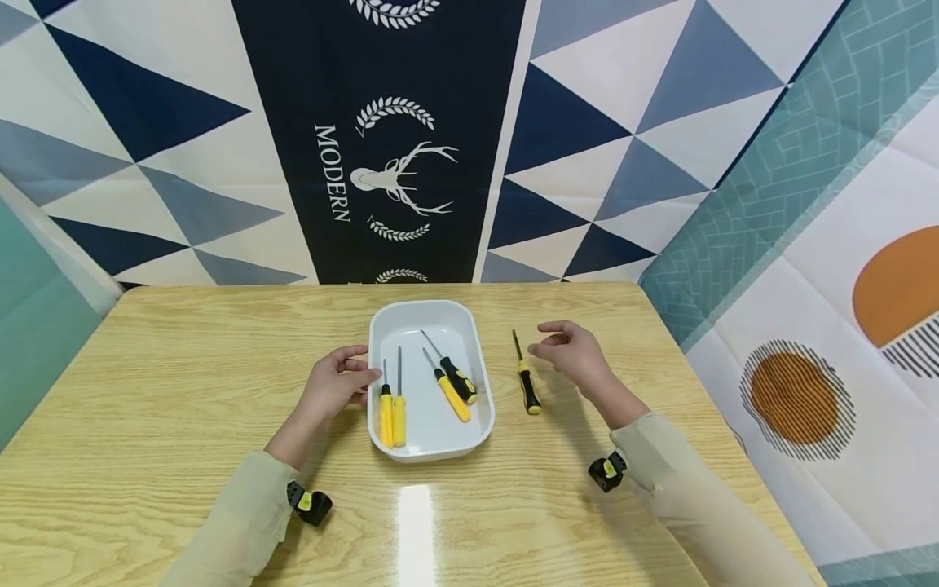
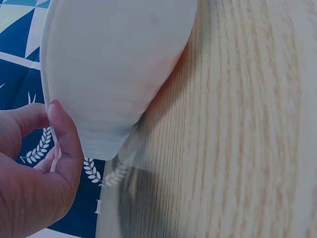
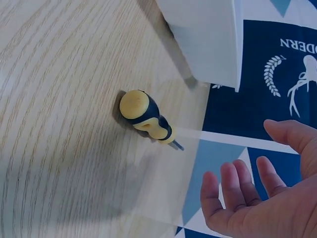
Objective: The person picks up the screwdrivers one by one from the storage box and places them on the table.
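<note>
A white plastic tray (image 1: 431, 453) stands on the table with several screwdrivers lying in it. My left hand (image 1: 339, 383) pinches the tray's left rim between thumb and fingers; the left wrist view shows this hand (image 2: 44, 163) at the tray wall (image 2: 119, 64). To the right of the tray, a black and yellow screwdriver (image 1: 526, 383) lies on the wood, its shaft pointing away from me. My right hand (image 1: 575, 355) hovers just right of it, fingers loosely bent and holding nothing. In the right wrist view this hand (image 3: 262, 188) is apart from the screwdriver (image 3: 148, 116).
Inside the tray, two yellow-handled screwdrivers (image 1: 399, 420) lie along the left side. A black-handled screwdriver (image 1: 458, 380) and a yellow-handled one (image 1: 451, 398) lie slanted at the right. Behind the wooden table (image 1: 220, 367) hangs a patterned cloth (image 1: 411, 163).
</note>
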`<state>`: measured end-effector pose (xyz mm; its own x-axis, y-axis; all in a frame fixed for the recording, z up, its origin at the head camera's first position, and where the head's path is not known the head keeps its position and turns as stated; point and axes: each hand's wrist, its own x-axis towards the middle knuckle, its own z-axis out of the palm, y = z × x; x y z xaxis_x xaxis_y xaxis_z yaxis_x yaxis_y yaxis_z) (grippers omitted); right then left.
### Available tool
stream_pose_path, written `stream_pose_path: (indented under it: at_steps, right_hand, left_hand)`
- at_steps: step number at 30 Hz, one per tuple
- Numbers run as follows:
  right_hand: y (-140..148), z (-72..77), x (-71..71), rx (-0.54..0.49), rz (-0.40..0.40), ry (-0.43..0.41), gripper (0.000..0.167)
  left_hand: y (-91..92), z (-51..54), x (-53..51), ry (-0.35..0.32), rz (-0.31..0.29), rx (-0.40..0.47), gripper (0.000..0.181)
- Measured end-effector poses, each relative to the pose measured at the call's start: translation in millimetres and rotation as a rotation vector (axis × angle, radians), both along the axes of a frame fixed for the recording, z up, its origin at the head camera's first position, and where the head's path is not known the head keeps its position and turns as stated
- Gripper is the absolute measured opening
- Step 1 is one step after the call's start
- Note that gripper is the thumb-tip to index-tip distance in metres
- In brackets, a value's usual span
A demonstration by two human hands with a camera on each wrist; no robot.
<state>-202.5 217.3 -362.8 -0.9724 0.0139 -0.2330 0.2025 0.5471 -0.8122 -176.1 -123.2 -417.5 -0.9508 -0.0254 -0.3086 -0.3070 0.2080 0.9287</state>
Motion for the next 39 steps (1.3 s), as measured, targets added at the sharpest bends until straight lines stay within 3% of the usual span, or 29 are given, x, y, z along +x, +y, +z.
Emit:
stream_pose_path:
  at_steps: [21, 39]
  right_hand:
    - [-6.2, 11.3, 15.3, -0.029, 0.033, 0.047, 0.046]
    - [-5.5, 10.3, 14.9, -0.075, 0.129, 0.084, 0.047]
  left_hand:
    - [-1.6, -1.5, -1.4, -0.002, -0.007, -0.014, 0.052]
    - [-0.5, -1.3, -0.8, 0.006, -0.004, -0.009, 0.053]
